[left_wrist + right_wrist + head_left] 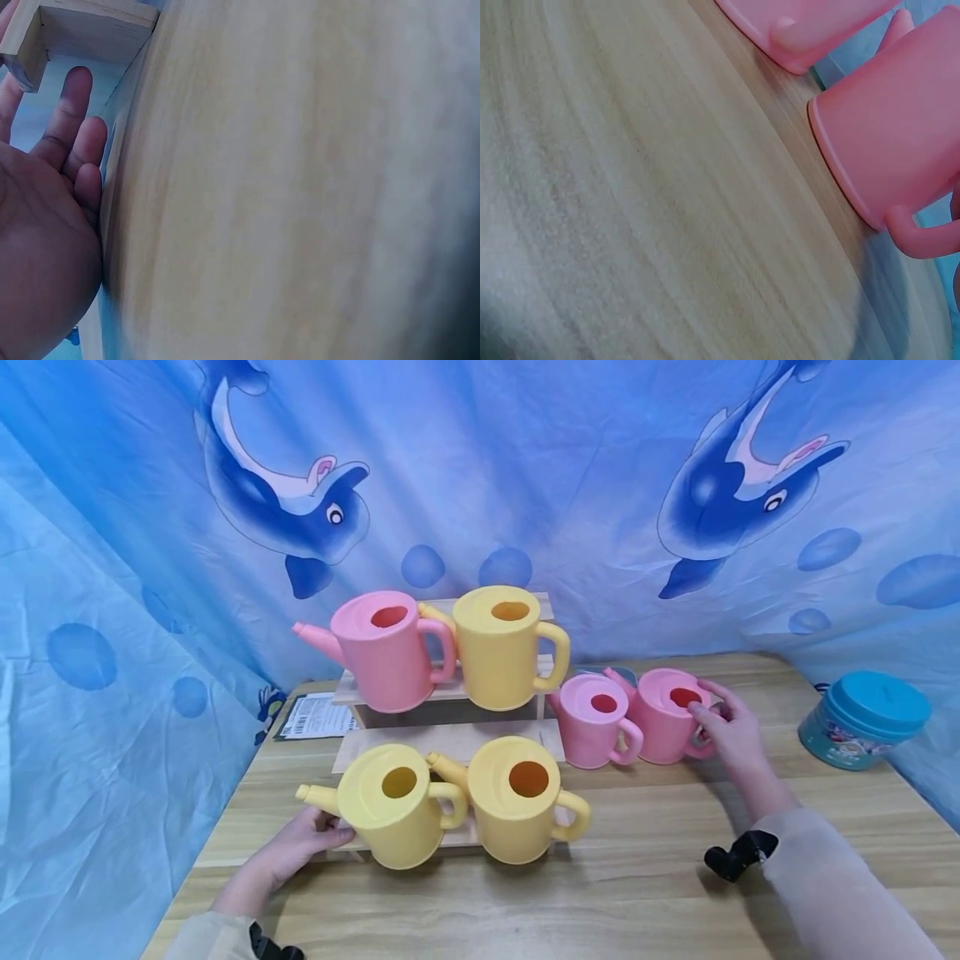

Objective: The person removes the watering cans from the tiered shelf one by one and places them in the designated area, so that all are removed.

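My right hand (731, 727) grips a pink watering can (656, 735) by its handle, with fingers at its rim. In the right wrist view this can's base sits on the tabletop, and only a sliver of the hand shows. A second pink watering can (588, 735) stands just left of it. My left hand (296, 847) pinches the left end of a stepped wooden stand (450, 743), low down; in the left wrist view its lower fingers (69, 112) extend below the board. Close above that hand, a yellow watering can (390, 827) sits on the lowest step beside another yellow watering can (513, 822).
Higher on the stand are a pink watering can (386, 668) and a yellow watering can (495, 660). A teal lidded tub (862, 718) stands at the right of the wooden table (637, 893). A labelled sheet (318, 717) lies behind left. A blue dolphin curtain (525, 460) closes off the back.
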Tool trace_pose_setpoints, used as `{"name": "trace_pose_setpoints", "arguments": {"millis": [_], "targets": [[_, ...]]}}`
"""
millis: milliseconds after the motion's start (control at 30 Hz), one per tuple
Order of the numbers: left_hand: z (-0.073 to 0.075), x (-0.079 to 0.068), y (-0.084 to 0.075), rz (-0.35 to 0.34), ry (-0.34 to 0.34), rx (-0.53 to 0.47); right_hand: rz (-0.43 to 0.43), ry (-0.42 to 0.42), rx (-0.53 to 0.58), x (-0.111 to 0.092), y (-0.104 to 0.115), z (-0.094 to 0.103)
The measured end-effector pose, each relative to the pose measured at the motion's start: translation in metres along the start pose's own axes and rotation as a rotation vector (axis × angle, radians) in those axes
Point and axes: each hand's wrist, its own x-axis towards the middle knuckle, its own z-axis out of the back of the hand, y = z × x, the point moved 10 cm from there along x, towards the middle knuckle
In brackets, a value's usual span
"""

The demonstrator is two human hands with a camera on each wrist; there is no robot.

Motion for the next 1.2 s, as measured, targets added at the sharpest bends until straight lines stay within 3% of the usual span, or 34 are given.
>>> {"name": "trace_pose_setpoints", "arguments": {"millis": [100,300,600,733,933,1200], "targets": [[-0.001,0.000,0.001,0.009,0.002,-0.004,-0.015,-0.010,-0.022,0.000,0.000,0.001],[0.000,0.001,0.001,0.017,-0.005,-0.010,0.058,-0.075,-0.126,0.004,0.019,0.008],[0.000,0.000,0.000,0.003,0.000,-0.002,0.165,-0.168,-0.202,0.023,0.084,0.008],[0.000,0.000,0.001,0.001,0.001,-0.004,0.178,-0.132,-0.191,0.029,0.119,-0.006],[0.001,-0.001,0.000,0.005,-0.009,0.009,0.253,-0.019,-0.109,0.030,0.169,-0.043],[0.001,0.001,0.000,-0.011,-0.012,0.023,0.298,0.173,-0.013,0.016,0.209,-0.096]]}}
